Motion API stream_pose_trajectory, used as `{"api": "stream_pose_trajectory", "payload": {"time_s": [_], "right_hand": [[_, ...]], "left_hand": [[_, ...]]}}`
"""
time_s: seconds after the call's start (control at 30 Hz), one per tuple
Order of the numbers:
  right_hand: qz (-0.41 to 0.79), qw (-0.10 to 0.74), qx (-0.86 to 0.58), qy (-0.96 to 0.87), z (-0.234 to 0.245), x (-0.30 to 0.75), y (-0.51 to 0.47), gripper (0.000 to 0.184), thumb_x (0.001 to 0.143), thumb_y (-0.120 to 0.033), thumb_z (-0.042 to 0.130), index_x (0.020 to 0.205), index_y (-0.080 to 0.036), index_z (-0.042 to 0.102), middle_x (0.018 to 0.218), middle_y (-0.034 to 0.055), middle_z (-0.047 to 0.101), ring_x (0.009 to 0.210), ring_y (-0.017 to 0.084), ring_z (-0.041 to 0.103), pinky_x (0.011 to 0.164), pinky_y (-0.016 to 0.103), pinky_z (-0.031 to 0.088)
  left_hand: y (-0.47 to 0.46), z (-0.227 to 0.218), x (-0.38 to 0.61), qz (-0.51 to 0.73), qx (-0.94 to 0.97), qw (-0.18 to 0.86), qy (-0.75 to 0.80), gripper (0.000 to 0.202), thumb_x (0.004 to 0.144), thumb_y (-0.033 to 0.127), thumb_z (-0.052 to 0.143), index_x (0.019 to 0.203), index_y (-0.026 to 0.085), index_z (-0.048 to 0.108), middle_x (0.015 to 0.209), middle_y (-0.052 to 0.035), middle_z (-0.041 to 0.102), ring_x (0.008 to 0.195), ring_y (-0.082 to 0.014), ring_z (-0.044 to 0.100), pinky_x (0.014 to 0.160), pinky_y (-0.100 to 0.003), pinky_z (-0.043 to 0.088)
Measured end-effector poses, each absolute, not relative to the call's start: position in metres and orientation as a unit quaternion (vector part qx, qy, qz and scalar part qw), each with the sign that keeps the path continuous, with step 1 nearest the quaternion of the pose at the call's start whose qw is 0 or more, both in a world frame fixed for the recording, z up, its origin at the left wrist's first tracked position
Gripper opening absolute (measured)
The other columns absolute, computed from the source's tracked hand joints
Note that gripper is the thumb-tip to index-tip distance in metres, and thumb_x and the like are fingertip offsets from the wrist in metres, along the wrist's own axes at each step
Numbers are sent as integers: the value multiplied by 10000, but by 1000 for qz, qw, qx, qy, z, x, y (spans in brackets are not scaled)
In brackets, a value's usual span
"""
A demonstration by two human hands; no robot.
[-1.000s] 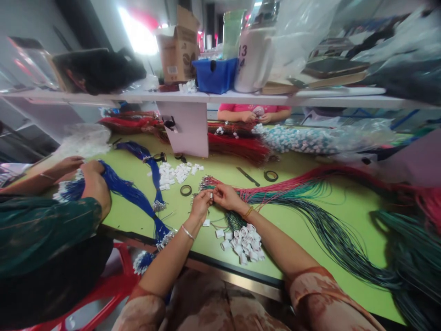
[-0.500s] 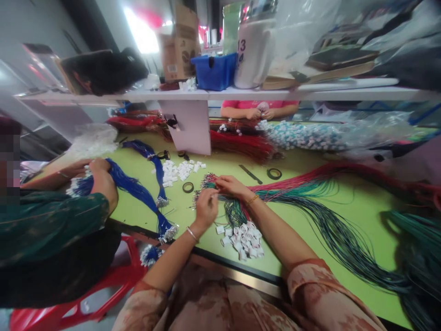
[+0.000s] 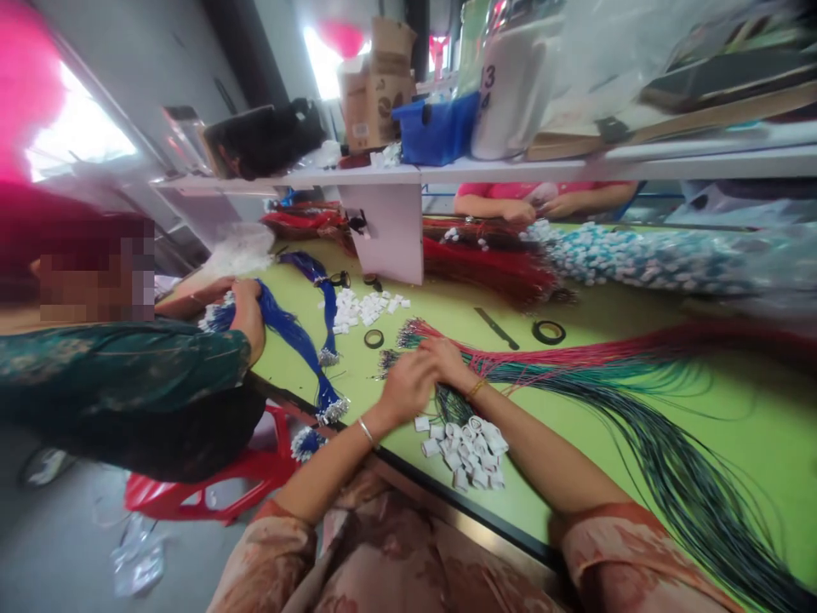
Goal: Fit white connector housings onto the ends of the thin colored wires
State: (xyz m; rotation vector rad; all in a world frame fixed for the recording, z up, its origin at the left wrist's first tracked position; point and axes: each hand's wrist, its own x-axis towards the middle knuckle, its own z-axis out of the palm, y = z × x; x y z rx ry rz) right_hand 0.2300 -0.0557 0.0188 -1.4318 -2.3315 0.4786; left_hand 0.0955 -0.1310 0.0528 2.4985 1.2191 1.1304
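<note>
My left hand [image 3: 407,387] and my right hand [image 3: 445,358] meet over the ends of a long bundle of red and green wires [image 3: 606,375] on the green table [image 3: 574,477]. Both hands are closed, fingers curled on the wire ends; what sits between the fingertips is too small to make out. A heap of small white connector housings [image 3: 465,443] lies just in front of my wrists, near the table's front edge.
A person in a dark green sleeve [image 3: 128,375] at my left handles blue wires [image 3: 299,340]. More white housings [image 3: 363,308], two tape rings [image 3: 374,338] [image 3: 549,332] and a flat tool [image 3: 499,329] lie ahead. Another person's hands [image 3: 542,204] work beyond the shelf [image 3: 447,174].
My view has swung left and down. My hands have drawn together on the wire ends and sit lower over the bundle. The person at my left keeps hold of the blue wires.
</note>
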Motion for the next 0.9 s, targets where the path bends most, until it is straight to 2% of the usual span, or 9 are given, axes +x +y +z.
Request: {"api": "stream_pose_trajectory", "payload": {"time_s": [0.1,0.2,0.3,0.47,0.57,0.67,0.73,0.8,0.9], "right_hand": [[147,182,-510,-828,19,229,-58,181,876,-242,497,828,-179,659,903,77,674,814,186,574,688,272,349],[138,186,-505,-832,22,229,-59,203,895,-224,470,827,-176,654,897,76,671,817,182,572,679,270,339],[127,191,-498,-836,24,229,-61,214,912,-211,451,814,-169,637,878,75,664,816,177,565,697,268,342],[122,191,-481,-847,24,230,-61,161,910,-232,487,849,-169,622,908,78,650,837,177,554,723,268,350],[121,199,-472,-851,21,232,-61,146,882,-298,558,882,-168,624,923,81,642,852,189,552,733,278,359],[130,205,-466,-851,17,235,-61,135,881,-269,554,870,-159,632,890,78,639,838,188,552,738,281,367],[136,211,-463,-850,15,235,-60,134,883,-244,542,854,-155,638,856,72,635,817,183,550,738,278,370],[136,217,-463,-849,14,235,-60,139,881,-238,539,842,-154,643,835,68,629,801,180,548,736,277,372],[135,223,-462,-848,13,234,-60,142,881,-237,539,831,-155,644,827,66,626,794,181,547,735,279,375]], "left_hand": [[-86,66,34,292,735,29,612,279,908,184,405,1039,141,648,1077,-136,632,1020,-226,557,939,-383,445],[-48,69,-24,137,689,-18,711,308,819,87,460,1072,120,633,1161,-160,588,1055,-257,521,933,-378,421],[-28,58,-52,34,686,-7,727,318,792,52,465,1060,121,622,1101,-173,594,1004,-264,523,888,-365,414],[-22,37,-31,37,727,-7,686,352,849,56,384,1106,138,610,959,-159,614,968,-267,523,838,-348,408],[-20,32,-11,62,765,22,640,313,869,119,414,1078,177,640,959,-132,612,947,-245,545,824,-334,424],[-8,32,-14,126,767,21,629,348,835,171,483,1147,192,636,1110,-125,601,1051,-247,540,904,-353,429],[7,35,-28,191,733,-6,653,456,831,243,508,1278,173,566,1285,-142,541,1205,-271,474,1017,-393,379],[24,36,-44,223,681,-18,697,574,856,384,494,1379,149,470,1421,-168,446,1328,-303,374,1098,-441,296],[45,34,-55,169,637,28,752,704,864,569,424,1441,168,385,1522,-176,339,1412,-347,262,1135,-507,201]]}}
